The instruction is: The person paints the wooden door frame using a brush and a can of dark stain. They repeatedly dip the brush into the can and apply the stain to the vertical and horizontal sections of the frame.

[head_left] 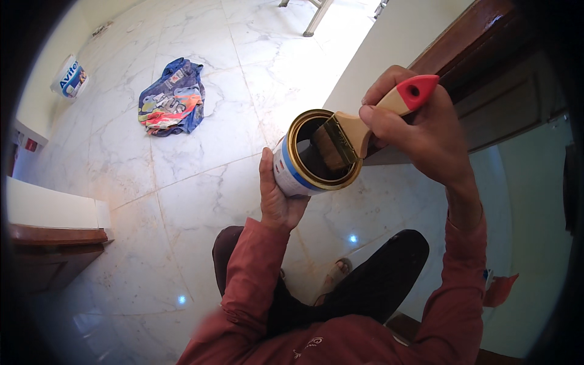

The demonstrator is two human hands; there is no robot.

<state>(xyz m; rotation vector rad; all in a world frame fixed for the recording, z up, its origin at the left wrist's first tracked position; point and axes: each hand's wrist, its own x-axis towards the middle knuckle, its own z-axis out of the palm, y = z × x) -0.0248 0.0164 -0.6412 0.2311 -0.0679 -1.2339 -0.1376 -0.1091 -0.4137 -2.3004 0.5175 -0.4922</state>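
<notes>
My left hand (277, 198) is wrapped round the lower left side of an open paint can (291, 176), white and blue with a gold rim. The can tilts, and dark liquid shows inside it. Pinched in my right hand (420, 131) is a flat paintbrush (389, 104) with a pale wooden handle and a red tip. Its metal band and bristles reach into the can's mouth, by the right side of the rim. Whether the bristles touch the liquid I cannot tell.
A crumpled blue and orange cloth (173, 100) lies on the marble-look tiled floor (207, 201). A white and blue bucket (70, 78) stands by the left wall. Brown door woodwork (462, 42) is close at right, another brown wooden piece (55, 236) at left. Ladder feet (317, 18) stand at the top.
</notes>
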